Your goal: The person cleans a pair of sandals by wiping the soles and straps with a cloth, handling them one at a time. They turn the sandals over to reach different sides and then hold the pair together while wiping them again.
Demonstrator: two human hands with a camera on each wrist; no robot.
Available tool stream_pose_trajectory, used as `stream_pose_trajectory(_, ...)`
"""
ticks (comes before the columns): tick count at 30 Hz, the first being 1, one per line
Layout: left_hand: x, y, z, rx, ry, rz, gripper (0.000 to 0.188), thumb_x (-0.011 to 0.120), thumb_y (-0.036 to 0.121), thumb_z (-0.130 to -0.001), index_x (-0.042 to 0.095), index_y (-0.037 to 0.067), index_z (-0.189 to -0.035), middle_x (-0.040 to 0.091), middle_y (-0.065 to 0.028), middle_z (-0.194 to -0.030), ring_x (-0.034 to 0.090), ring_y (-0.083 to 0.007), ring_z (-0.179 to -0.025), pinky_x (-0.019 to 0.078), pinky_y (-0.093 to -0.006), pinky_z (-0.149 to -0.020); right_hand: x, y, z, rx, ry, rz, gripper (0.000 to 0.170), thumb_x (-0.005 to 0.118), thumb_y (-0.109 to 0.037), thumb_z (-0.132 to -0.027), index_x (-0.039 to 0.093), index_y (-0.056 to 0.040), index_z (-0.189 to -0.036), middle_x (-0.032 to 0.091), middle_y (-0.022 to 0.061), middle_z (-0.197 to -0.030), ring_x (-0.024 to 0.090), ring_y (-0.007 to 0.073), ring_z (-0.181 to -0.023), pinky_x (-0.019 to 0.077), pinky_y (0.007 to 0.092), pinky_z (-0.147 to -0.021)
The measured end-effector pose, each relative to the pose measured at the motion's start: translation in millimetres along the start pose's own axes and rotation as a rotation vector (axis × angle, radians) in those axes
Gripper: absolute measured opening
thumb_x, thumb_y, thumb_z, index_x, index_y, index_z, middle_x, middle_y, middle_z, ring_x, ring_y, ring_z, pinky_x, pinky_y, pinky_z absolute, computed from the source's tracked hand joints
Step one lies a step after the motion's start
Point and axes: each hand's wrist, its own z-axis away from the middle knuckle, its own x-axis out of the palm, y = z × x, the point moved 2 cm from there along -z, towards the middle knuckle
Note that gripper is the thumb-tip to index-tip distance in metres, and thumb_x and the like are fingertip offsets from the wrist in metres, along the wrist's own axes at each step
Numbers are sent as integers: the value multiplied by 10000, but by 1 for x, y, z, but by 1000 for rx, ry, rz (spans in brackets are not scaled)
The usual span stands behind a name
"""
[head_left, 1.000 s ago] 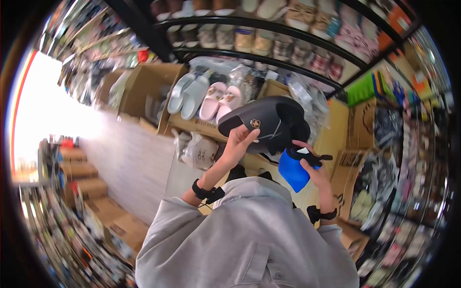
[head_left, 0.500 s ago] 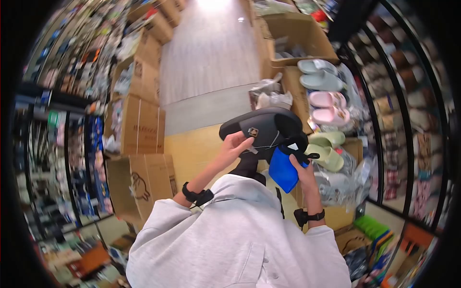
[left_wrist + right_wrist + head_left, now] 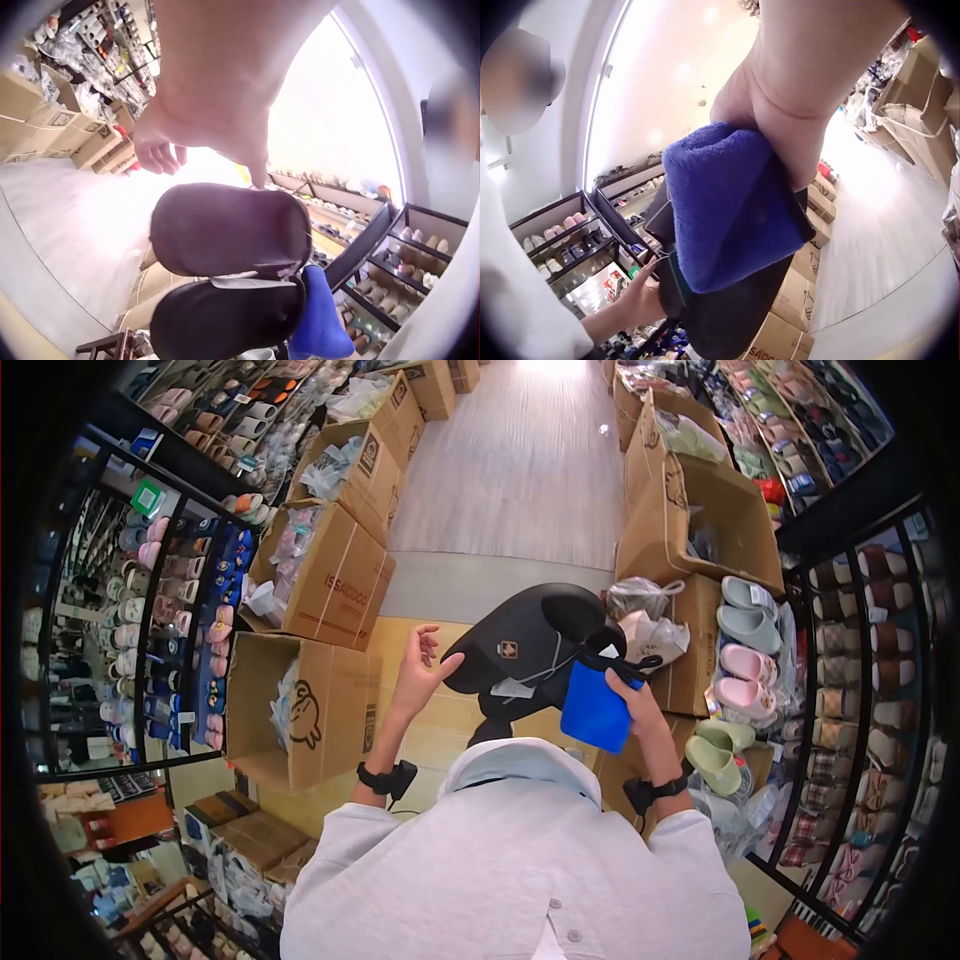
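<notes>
Black slippers (image 3: pixel 530 630), probably light, springy and best pinched at the sole edges, are held between the hands at one end by the right hand (image 3: pixel 640 705), curled round a fluffy blue cloth (image 3: pixel 597 710), the left hand (image 3: pixel 420 673) left empty, loosely uncurled, beside them.

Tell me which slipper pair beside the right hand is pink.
The pink slippers: in the head view, the middle pair right of the right hand, between the pale grey slippers and green slippers.

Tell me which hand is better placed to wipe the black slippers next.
Probably the right hand: it holds the blue cloth at one end of the black slippers. The left hand holds no cloth; its thumb is by the slippers' edge.
</notes>
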Motion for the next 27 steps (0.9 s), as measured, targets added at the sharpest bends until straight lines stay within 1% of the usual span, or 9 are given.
stream_pose_trajectory(3, -37, -31, -28, -283, -543, 402, 772, 790, 475, -943, 520, 38, -1519, 618, -92, -1381, 563, -157, -1247, 458, -331, -1052, 23, -25, -33, -5, -60, 23, 317, 791, -275, -1003, 700, -67, -1225, 719, 1, -1065, 678, 99, -936, 581, 314, -829)
stream_pose_trajectory(6, -55, -47, -41, -337, -851, 434, 936, 770, 558, -916, 438, 17, -1605, 593, -103, -1467, 534, -199, -1346, 415, -354, -1154, 46, -39, -68, -35, -38, 21, 335, 778, -277, -1012, 680, -89, -1271, 696, -14, -1037, 669, 91, -912, 574, 311, -793)
stream_pose_trajectory(8, -50, -64, -47, -363, -912, 555, 955, 799, 513, -880, 442, -11, -1594, 559, -113, -1527, 505, -222, -1399, 388, -364, -1186, 53, -51, -80, 46, 29, 109, 347, 780, -301, -1011, 677, -95, -1270, 688, -25, -1015, 663, 81, -871, 568, 293, -753)
stream_pose_trajectory(10, -50, -55, -62, -339, -1001, 592, 969, 814, 482, -864, 427, -17, -1599, 548, -112, -1539, 499, -222, -1404, 386, -367, -1187, 72, -66, -91, 65, 56, 77, 357, 788, -334, -1004, 685, -91, -1244, 694, -29, -994, 662, 69, -842, 565, 273, -736)
stream_pose_trajectory(12, -48, -54, -76, -379, -1031, 627, 996, 824, 459, -853, 396, -21, -1612, 531, -122, -1552, 486, -226, -1415, 382, -368, -1189, 74, -76, -108, 77, 112, 86, 362, 790, -347, -1001, 691, -87, -1233, 698, -31, -985, 663, 67, -840, 566, 270, -740)
stream_pose_trajectory(16, -43, -45, -113, -465, -986, 755, 1013, 823, 437, -861, 349, -12, -1636, 525, -131, -1541, 492, -225, -1397, 401, -362, -1169, 56, -87, -164, 74, 45, 191, 373, 795, -341, -998, 692, -79, -1241, 709, -25, -1005, 669, 77, -854, 573, 284, -759)
stream_pose_trajectory(22, -42, -26, -205, -536, -814, 715, 899, 816, 414, -895, 419, -1, -1587, 577, -84, -1421, 541, -194, -1290, 440, -339, -1099, 75, -120, -286, -10, -93, 339, 353, 790, -322, -1005, 732, -39, -1209, 723, -15, -981, 646, 63, -857, 560, 279, -770)
stream_pose_trajectory(26, -32, -9, -276, -479, -641, 436, 900, 879, 364, -855, 420, 3, -1540, 614, -103, -1305, 579, -182, -1210, 467, -330, -1048, 106, -172, -365, -114, -83, 452, 388, 779, -318, -1012, 733, -12, -1245, 732, -9, -1017, 631, 66, -896, 544, 279, -829)
stream_pose_trajectory(27, -29, -6, -292, -474, -592, 361, 911, 891, 338, -846, 405, 8, -1542, 631, -104, -1268, 593, -175, -1190, 474, -325, -1041, 115, -184, -385, -185, -56, 456, 426, 774, -318, -1016, 718, -1, -1296, 728, -2, -1076, 620, 72, -958, 534, 285, -872)
